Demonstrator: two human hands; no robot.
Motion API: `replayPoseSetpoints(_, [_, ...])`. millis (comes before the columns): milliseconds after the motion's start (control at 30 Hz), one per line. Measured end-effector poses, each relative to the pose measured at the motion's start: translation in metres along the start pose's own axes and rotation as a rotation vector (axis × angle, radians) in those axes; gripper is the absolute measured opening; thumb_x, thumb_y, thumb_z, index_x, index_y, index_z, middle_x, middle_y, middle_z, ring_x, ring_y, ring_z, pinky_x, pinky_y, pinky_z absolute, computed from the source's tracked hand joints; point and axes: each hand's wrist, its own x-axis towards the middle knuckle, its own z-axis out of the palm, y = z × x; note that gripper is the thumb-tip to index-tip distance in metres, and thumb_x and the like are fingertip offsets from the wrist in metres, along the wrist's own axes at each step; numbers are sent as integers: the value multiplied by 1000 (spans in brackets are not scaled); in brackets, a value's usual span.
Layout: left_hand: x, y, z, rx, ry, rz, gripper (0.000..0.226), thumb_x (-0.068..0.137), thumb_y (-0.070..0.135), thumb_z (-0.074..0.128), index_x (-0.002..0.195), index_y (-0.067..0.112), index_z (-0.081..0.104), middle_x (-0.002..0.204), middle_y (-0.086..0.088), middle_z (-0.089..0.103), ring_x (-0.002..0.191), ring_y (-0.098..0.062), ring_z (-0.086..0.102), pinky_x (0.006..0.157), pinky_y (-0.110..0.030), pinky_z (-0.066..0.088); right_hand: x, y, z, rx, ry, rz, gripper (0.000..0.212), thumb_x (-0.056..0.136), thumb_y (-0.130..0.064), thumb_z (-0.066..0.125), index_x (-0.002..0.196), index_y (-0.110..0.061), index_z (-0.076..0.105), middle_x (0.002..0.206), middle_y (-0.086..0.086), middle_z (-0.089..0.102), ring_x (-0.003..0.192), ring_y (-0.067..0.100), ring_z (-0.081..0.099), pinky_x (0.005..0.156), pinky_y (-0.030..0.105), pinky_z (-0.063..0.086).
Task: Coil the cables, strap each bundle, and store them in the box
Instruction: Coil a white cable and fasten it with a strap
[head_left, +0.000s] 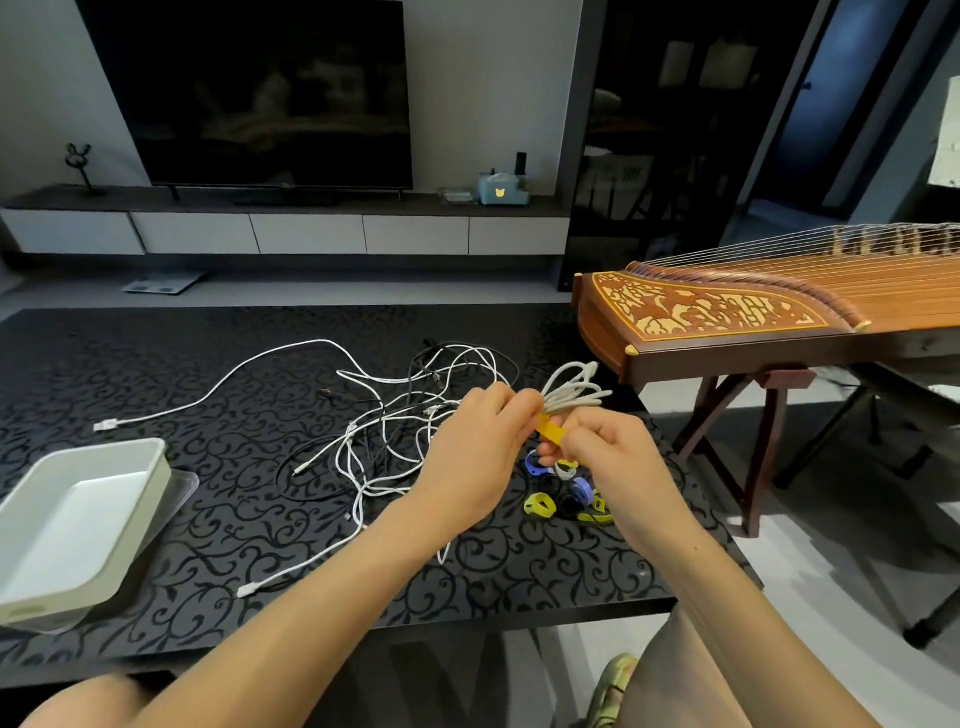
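Strapping time, and by the look of the box this is the first bundle. The left hand (475, 452) grips the white coil (574, 387) at its waist, fingers curled round it, with the loops fanning up and to the right above the table (519, 561). The right hand (610, 457) pinches the yellow strap (551, 432) just below that grip. Whether the strap has gone round the bundle yet I cannot tell, because the fingers hide it.

To do this well, I'd say the left hand's squeeze matters most: hold the loops tight at the waist so none slips out as the strap goes round. The strap wants to sit mid-coil, pulled snug and pressed closed on itself — left loose, the bundle will likely sag open in the box. Plug ends are best tucked alongside the loops, not poking out.

There is plenty left after this one. The loose cables (395, 421), white and black, lie tangled on the table to the left of the hands. The spare straps (569, 493) sit in a coloured heap just under the right hand. The box (158, 486) stands open at the table's left edge — well apart from the hands, with no cable in it that I can see.
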Motion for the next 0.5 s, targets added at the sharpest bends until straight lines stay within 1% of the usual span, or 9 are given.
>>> replayPoseSetpoints(33, [2, 0, 1, 51, 4, 1, 12, 96, 29, 31, 97, 21, 39, 85, -4, 52, 75, -25, 48, 55, -42, 46, 1, 1, 1, -32, 5, -6, 31, 73, -18, 50, 61, 11, 52, 72, 5, 61, 69, 10, 64, 74, 29, 54])
replayPoseSetpoints(100, [7, 6, -1, 83, -81, -49, 3, 96, 14, 39, 98, 13, 42, 86, -2, 44, 80, -21, 39, 64, -40, 40, 3, 3, 0, -81, 24, -13, 30, 79, -12, 53, 68, 16, 54, 75, 9, 63, 70, 10, 64, 77, 35, 54])
replayPoseSetpoints(133, [8, 8, -1, 78, -133, -73, 6, 94, 5, 43, 98, 10, 42, 86, -1, 37, 80, -19, 33, 65, -36, 35, 4, 4, -1, -110, 34, -23, 25, 81, -8, 53, 68, 13, 57, 76, 9, 63, 72, 12, 64, 78, 37, 53])
replayPoseSetpoints(200, [11, 11, 0, 146, -107, -20, 18, 85, -2, 54, 92, 10, 42, 83, 0, 34, 77, -17, 32, 59, -27, 25, 5, 3, -3, -184, 47, -57, 22, 80, -11, 52, 63, -1, 60, 74, 10, 62, 74, 21, 60, 76, 42, 50])
replayPoseSetpoints(267, [15, 12, 2, 200, -96, 30, 26, 83, -2, 57, 88, 15, 37, 83, -1, 36, 76, -17, 35, 58, -25, 25, 5, 3, -3, -224, 47, -77, 20, 74, -17, 50, 56, -10, 55, 73, 15, 59, 76, 33, 56, 75, 51, 47])
replayPoseSetpoints(333, [20, 11, 3, 207, -121, 67, 28, 85, -4, 52, 85, 17, 34, 82, 0, 34, 77, -17, 34, 60, -27, 28, 5, 3, -3, -230, 47, -95, 23, 73, -24, 50, 58, -7, 54, 76, 16, 59, 79, 37, 56, 76, 55, 48])
replayPoseSetpoints(400, [24, 12, 0, 116, -177, -31, 33, 90, -2, 46, 73, 19, 26, 74, 4, 29, 75, -16, 31, 61, -29, 29, 6, 4, -4, -221, 41, -120, 33, 73, -28, 50, 61, 2, 54, 79, 12, 62, 80, 33, 57, 78, 53, 49])
replayPoseSetpoints(467, [24, 10, 1, -115, -189, -138, 39, 93, 1, 44, 67, 20, 21, 67, 3, 29, 67, -15, 30, 58, -30, 28, 6, 5, -5, -180, 30, -126, 25, 79, -15, 51, 56, -6, 56, 80, 6, 63, 80, 26, 59, 78, 48, 51])
replayPoseSetpoints(500, [23, 12, -1, -263, -170, -182, 36, 94, 3, 42, 67, 19, 23, 64, 0, 32, 62, -14, 28, 56, -28, 27, 6, 6, -5, -147, 24, -118, 29, 80, -7, 50, 53, -15, 57, 82, 6, 64, 82, 25, 60, 78, 46, 51])
